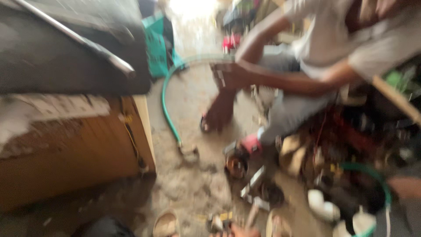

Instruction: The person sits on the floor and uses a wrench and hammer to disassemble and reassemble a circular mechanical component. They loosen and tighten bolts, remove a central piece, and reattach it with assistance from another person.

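The whole head view is smeared by motion. At the bottom edge a bit of my left hand [239, 230] shows, next to a small dark and yellow object [218, 221] and a thin pale stick [252, 215]; whether it grips either is unclear. A skin-coloured shape at the right edge, probably my right hand [405, 186], hovers by a green-rimmed basin [381, 184]. Opposite me another person in a pale shirt sits low, one hand [219, 114] reaching down to the dusty floor.
A wooden cabinet [74, 153] with a dark top and a metal bar [74, 37] fills the left. A green hose [169, 101] curves across the floor. A red power tool [245, 149], metal scraps and a heap of parts lie at right. Sandalled feet [166, 224] show below.
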